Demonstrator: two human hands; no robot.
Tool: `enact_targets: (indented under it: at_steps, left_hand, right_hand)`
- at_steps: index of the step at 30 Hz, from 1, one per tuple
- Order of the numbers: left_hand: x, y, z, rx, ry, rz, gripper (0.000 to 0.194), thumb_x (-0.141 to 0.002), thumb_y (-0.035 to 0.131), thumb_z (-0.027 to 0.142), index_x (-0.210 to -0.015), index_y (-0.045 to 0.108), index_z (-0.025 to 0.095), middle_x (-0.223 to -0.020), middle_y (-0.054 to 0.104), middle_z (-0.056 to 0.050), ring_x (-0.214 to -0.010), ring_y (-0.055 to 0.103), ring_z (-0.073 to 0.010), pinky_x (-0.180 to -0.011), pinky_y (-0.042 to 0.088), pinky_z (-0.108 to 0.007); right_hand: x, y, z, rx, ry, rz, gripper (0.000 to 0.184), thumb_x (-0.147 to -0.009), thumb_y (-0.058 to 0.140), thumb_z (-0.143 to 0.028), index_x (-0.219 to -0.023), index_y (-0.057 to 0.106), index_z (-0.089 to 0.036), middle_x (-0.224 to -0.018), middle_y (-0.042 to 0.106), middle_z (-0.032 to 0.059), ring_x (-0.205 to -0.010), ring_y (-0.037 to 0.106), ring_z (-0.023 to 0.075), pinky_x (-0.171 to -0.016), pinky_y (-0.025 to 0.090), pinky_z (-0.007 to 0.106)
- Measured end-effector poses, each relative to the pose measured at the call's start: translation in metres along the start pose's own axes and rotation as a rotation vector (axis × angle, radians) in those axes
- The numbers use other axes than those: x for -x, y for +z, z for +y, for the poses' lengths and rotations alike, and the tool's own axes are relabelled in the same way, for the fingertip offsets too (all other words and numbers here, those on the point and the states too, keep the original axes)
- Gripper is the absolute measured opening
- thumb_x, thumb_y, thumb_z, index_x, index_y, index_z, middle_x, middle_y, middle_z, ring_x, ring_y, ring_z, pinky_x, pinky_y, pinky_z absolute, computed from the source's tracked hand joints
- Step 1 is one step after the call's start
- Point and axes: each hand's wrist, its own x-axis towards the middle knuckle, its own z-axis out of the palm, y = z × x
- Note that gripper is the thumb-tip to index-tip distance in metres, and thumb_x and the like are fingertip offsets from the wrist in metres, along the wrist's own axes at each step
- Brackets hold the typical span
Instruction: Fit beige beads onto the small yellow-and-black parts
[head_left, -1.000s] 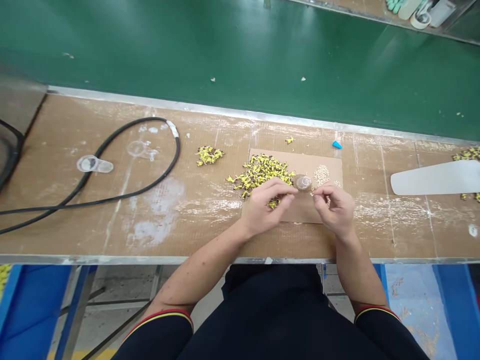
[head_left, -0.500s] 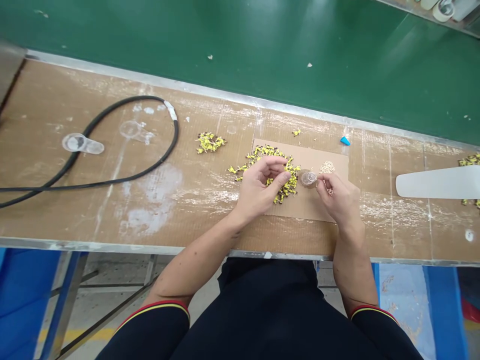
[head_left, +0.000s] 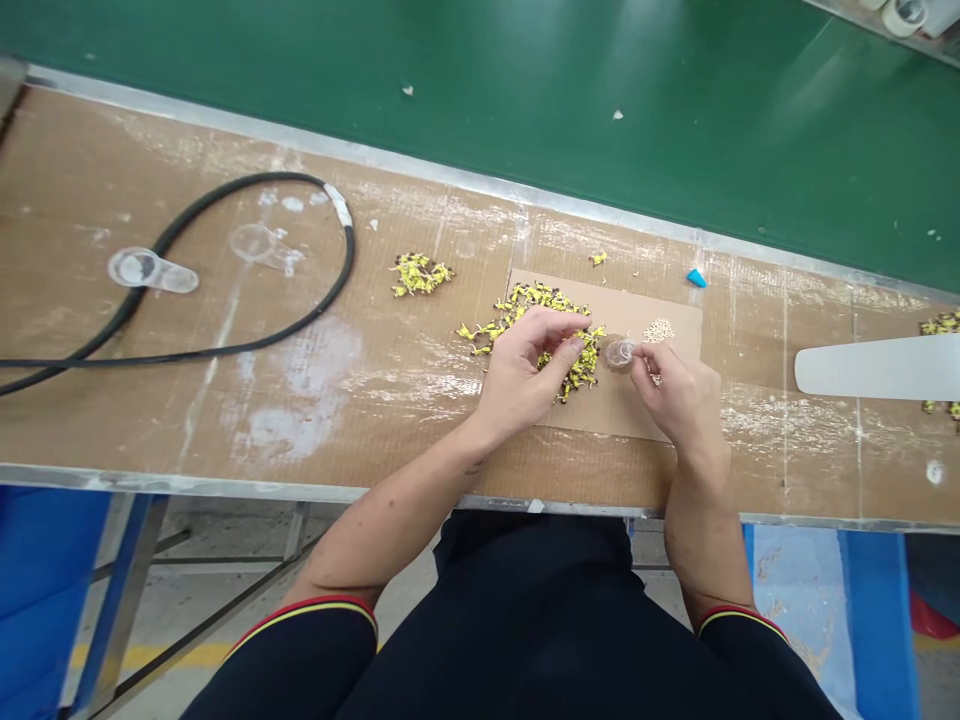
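Note:
A heap of small yellow and black parts (head_left: pixel 525 305) lies on a cardboard sheet (head_left: pixel 626 405) on the brown bench. My left hand (head_left: pixel 529 370) rests on the heap's near edge with its fingers curled in a pinch; what they hold is too small to name. My right hand (head_left: pixel 675 390) is pinched beside a small clear round cap (head_left: pixel 619 352) and touches it. A little pile of tiny pale beads (head_left: pixel 658 330) sits just beyond my right hand.
A black hose (head_left: pixel 225 270) loops over the left of the bench, with two clear plastic pieces (head_left: pixel 146 270) near it. A smaller yellow clump (head_left: pixel 420 273) lies left of the heap. A blue bit (head_left: pixel 696 277), a white flat blade (head_left: pixel 877 366) and the green belt (head_left: pixel 525 90) lie beyond.
My left hand has moved from in front of my body up onto the yellow heap. My right hand has stayed by the clear cap. The camera has tilted a little.

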Motion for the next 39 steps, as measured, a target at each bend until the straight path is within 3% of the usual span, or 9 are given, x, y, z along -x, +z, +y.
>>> enact_targets:
  at_steps: [7, 13, 20, 24, 29, 35, 39]
  left_hand:
    - [0.001, 0.002, 0.005, 0.050, -0.118, -0.015, 0.014, -0.089, 0.067, 0.015, -0.102, 0.071, 0.018, -0.095, 0.071, -0.003, -0.080, 0.067, -0.0110, -0.074, 0.056, -0.023]
    - [0.001, 0.005, 0.005, 0.188, -0.205, -0.026, 0.025, -0.090, 0.064, 0.014, -0.113, 0.061, 0.020, -0.087, 0.066, 0.002, -0.071, 0.069, -0.0083, -0.067, 0.057, -0.021]
    - [0.001, 0.003, 0.006, 0.268, -0.309, -0.094, 0.021, -0.094, 0.065, 0.020, -0.113, 0.056, 0.020, -0.088, 0.072, -0.001, -0.081, 0.074, -0.0120, -0.072, 0.058, -0.024]
    - [0.004, 0.005, 0.007, 0.352, -0.372, -0.170, 0.022, -0.096, 0.066, 0.028, -0.114, 0.056, 0.020, -0.091, 0.074, -0.002, -0.080, 0.076, -0.0144, -0.069, 0.058, -0.025]
    - [0.010, 0.012, 0.011, 0.452, -0.471, -0.301, 0.027, -0.093, 0.073, 0.038, -0.106, 0.061, 0.018, -0.094, 0.074, -0.004, -0.078, 0.077, -0.0151, -0.071, 0.063, -0.026]
    - [0.013, 0.014, 0.015, 0.504, -0.554, -0.331, 0.031, -0.084, 0.085, 0.038, -0.097, 0.069, 0.015, -0.088, 0.073, -0.002, -0.070, 0.076, -0.0113, -0.072, 0.065, -0.022]
    - [0.012, 0.013, 0.015, 0.491, -0.527, -0.321, 0.030, -0.081, 0.087, 0.038, -0.094, 0.073, 0.015, -0.086, 0.075, -0.003, -0.070, 0.075, -0.0120, -0.075, 0.066, -0.026]
  right_hand:
    - [-0.001, 0.000, -0.001, -0.006, -0.010, 0.012, 0.021, -0.100, 0.054, -0.027, -0.089, 0.070, -0.020, -0.076, 0.072, 0.0025, -0.066, 0.062, 0.0145, -0.057, 0.035, 0.026]
    - [-0.002, 0.001, 0.000, -0.059, 0.003, 0.030, 0.016, -0.098, 0.058, -0.025, -0.088, 0.070, -0.020, -0.074, 0.070, 0.0016, -0.063, 0.059, 0.0136, -0.057, 0.035, 0.026]
    - [-0.003, -0.006, -0.007, -0.489, 0.090, 0.258, 0.010, -0.094, 0.059, -0.019, -0.086, 0.065, -0.023, -0.065, 0.053, -0.0034, -0.056, 0.048, 0.0130, -0.055, 0.039, 0.028]
    - [0.000, -0.007, -0.017, -0.653, 0.063, 0.379, 0.009, -0.091, 0.061, -0.016, -0.086, 0.062, -0.024, -0.067, 0.055, -0.0028, -0.058, 0.050, 0.0145, -0.055, 0.040, 0.030]
    - [0.002, -0.004, -0.029, -0.716, -0.024, 0.344, 0.012, -0.090, 0.058, -0.013, -0.088, 0.059, -0.025, -0.070, 0.058, -0.0031, -0.059, 0.052, 0.0146, -0.055, 0.042, 0.030]
    - [0.002, 0.000, -0.033, -0.796, -0.082, 0.336, 0.015, -0.091, 0.057, -0.011, -0.094, 0.057, -0.025, -0.077, 0.061, -0.0020, -0.068, 0.059, 0.0159, -0.062, 0.049, 0.030]
    - [0.003, -0.001, -0.033, -0.799, -0.117, 0.296, 0.015, -0.091, 0.058, -0.011, -0.094, 0.058, -0.026, -0.078, 0.065, -0.0012, -0.069, 0.063, 0.0164, -0.063, 0.052, 0.031]
